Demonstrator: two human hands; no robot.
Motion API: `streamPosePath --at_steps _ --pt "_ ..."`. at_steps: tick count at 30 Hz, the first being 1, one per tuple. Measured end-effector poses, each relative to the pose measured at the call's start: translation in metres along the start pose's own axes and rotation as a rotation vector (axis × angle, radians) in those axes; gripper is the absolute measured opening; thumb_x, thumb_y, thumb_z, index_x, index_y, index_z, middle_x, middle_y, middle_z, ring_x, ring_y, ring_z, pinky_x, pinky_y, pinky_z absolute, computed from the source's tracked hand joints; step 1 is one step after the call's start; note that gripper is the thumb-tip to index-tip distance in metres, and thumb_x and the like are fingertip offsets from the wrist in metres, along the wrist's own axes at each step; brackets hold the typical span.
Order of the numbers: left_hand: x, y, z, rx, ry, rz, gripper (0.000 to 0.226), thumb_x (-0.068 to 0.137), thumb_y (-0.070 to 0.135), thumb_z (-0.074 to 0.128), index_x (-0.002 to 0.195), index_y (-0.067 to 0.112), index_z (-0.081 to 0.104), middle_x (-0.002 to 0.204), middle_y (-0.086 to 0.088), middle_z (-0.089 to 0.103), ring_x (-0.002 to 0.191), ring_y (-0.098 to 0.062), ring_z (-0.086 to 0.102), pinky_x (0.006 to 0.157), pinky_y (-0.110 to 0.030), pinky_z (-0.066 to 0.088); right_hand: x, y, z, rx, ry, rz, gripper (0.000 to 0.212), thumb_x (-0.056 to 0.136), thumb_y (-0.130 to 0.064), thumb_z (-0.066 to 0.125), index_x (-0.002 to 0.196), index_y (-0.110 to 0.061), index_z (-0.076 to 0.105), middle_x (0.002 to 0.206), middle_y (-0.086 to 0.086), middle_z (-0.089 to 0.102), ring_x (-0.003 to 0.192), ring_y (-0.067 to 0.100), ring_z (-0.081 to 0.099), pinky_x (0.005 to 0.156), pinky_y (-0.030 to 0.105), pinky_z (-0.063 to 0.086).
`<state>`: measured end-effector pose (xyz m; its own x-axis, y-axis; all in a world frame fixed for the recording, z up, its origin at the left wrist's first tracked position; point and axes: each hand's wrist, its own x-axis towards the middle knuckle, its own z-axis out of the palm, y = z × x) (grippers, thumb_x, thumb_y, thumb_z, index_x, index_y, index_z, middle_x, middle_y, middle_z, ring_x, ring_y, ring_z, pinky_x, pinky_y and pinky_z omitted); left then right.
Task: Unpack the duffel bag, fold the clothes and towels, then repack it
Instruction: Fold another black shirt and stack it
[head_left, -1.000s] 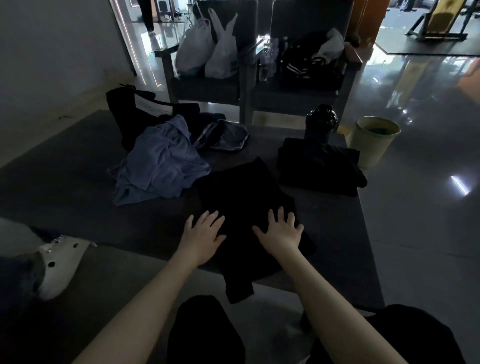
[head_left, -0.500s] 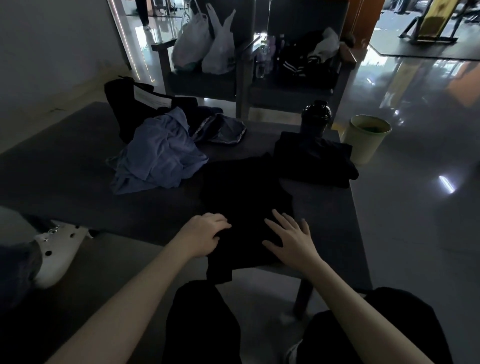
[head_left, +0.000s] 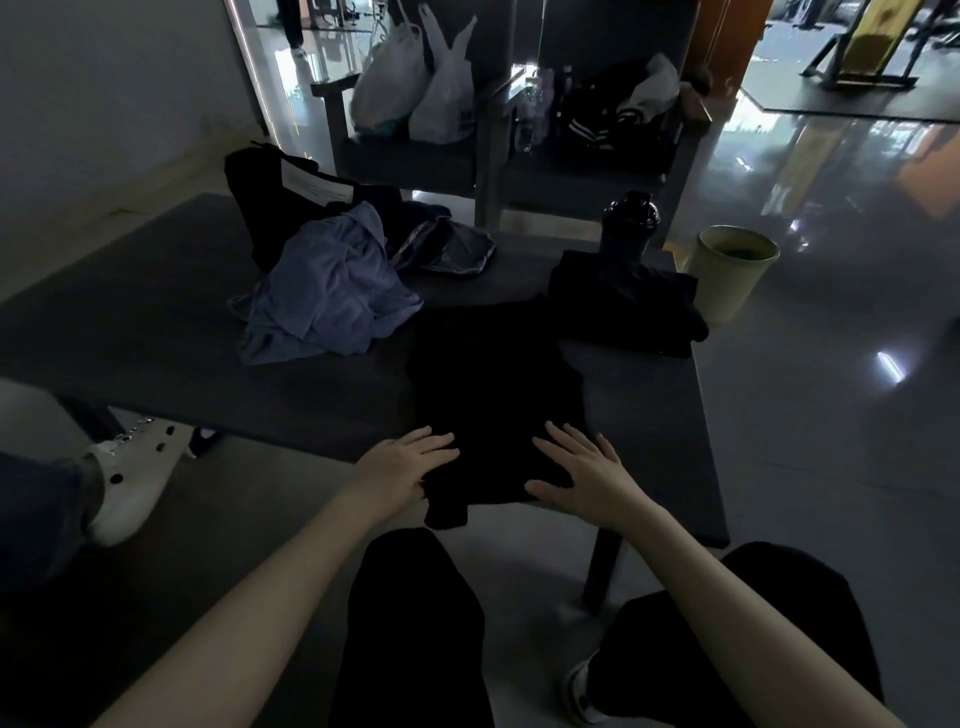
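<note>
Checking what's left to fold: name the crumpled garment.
The blue garment, bunched up; the black garment in front lies flat, the black pile by the bottle looks folded.

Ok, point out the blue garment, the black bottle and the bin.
blue garment (head_left: 327, 291): head view, middle of the heap.
black bottle (head_left: 626, 236): head view, body below lid.
bin (head_left: 727, 291): head view, outer wall.

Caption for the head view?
Left hand and right hand press a black garment flat on the table, blue cloth beyond.

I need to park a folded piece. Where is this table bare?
Bare table lies left of the crumpled blue garment, and at the near right corner between the right hand and the folded black pile. The far middle is crowded: duffel bag, blue garment, bottle.
</note>
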<state>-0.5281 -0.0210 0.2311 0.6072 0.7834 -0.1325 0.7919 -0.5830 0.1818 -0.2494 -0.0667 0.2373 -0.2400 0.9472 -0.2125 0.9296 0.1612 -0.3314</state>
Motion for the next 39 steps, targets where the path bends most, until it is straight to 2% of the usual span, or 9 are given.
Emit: streamPosePath --at_steps 5,8,11,15,21,26,30,33,39 --pt "0.004 -0.002 -0.010 -0.391 0.004 -0.184 0.046 0.093 0.011 0.056 0.139 0.018 0.049 0.147 -0.003 0.040 0.137 -0.021 0.037 0.110 -0.030 0.030 -0.007 0.015 -0.002 -0.065 0.034 -0.077 0.083 0.080 -0.058 0.063 0.148 -0.031 0.026 0.159 -0.008 0.011 0.146 0.013 0.007 0.117 0.036 0.008" --pt "0.005 -0.001 -0.017 -0.634 0.079 -0.302 0.024 0.095 0.015 0.056 0.117 0.010 0.064 0.117 -0.008 0.064 0.113 -0.025 0.059 0.098 -0.038 0.041 -0.008 0.015 -0.001 0.065 0.112 -0.079 0.064 0.081 -0.043 0.069 0.139 -0.025 0.048 0.151 -0.005 0.034 0.140 0.016 0.029 0.112 0.035 0.026" --pt "0.004 0.001 -0.028 -0.847 0.092 -0.406 0.031 0.096 0.036 0.051 0.118 0.020 0.065 0.110 0.004 0.066 0.106 -0.011 0.059 0.095 -0.030 0.042 -0.005 0.013 -0.004 0.188 0.263 -0.077 0.033 0.079 -0.026 0.072 0.111 -0.018 0.070 0.116 -0.001 0.067 0.108 0.017 0.060 0.089 0.030 0.047" --pt "0.007 -0.004 -0.034 -0.912 0.189 -0.439 0.032 0.098 0.041 0.044 0.110 0.021 0.066 0.107 0.002 0.068 0.102 -0.013 0.061 0.096 -0.034 0.043 0.009 0.013 -0.015 0.357 0.349 0.087 0.006 0.083 -0.012 0.067 0.087 -0.009 0.071 0.074 0.001 0.065 0.077 0.026 0.065 0.067 0.036 0.048" --pt "0.021 -0.006 -0.034 -0.792 0.201 -0.565 0.050 0.097 0.046 0.044 0.088 0.002 0.064 0.081 -0.008 0.065 0.076 -0.022 0.061 0.071 -0.035 0.046 0.035 0.002 -0.011 0.384 0.390 0.333 0.026 0.091 -0.028 0.060 0.076 -0.006 0.062 0.075 0.008 0.065 0.076 0.029 0.060 0.065 0.036 0.046" --pt "0.021 -0.006 -0.027 -0.693 0.190 -0.631 0.039 0.094 0.040 0.054 0.070 0.008 0.055 0.066 -0.004 0.055 0.062 -0.017 0.053 0.057 -0.030 0.035 0.043 -0.009 -0.012 0.424 0.491 0.353 0.030 0.090 -0.030 0.060 0.074 -0.005 0.063 0.067 0.006 0.064 0.066 0.027 0.062 0.060 0.039 0.051" --pt "0.024 -0.006 -0.022 -0.643 0.242 -0.724 0.041 0.094 0.036 0.054 0.060 0.013 0.045 0.061 -0.003 0.051 0.063 -0.022 0.052 0.057 -0.032 0.033 0.042 -0.014 -0.011 0.310 0.525 0.355 0.027 0.091 -0.028 0.060 0.110 -0.009 0.064 0.098 0.009 0.069 0.089 0.026 0.065 0.067 0.032 0.049" --pt "0.028 0.000 -0.021 -0.556 0.260 -0.777 0.037 0.093 0.034 0.051 0.064 0.012 0.048 0.067 -0.004 0.054 0.063 -0.021 0.052 0.053 -0.030 0.032 0.030 -0.014 -0.004 0.198 0.645 0.109 0.038 0.089 -0.033 0.061 0.122 -0.013 0.059 0.119 0.005 0.061 0.109 0.023 0.056 0.086 0.034 0.045" --pt "0.033 0.009 -0.019 -0.404 0.296 -0.842 0.029 0.094 0.029 0.044 0.073 0.009 0.053 0.069 -0.003 0.050 0.065 -0.021 0.048 0.059 -0.031 0.034 0.009 0.001 0.011 0.019 0.222 -0.014 0.105 0.065 -0.089 0.006 0.140 -0.026 0.043 0.149 -0.012 0.037 0.141 0.011 0.024 0.115 0.035 0.012"
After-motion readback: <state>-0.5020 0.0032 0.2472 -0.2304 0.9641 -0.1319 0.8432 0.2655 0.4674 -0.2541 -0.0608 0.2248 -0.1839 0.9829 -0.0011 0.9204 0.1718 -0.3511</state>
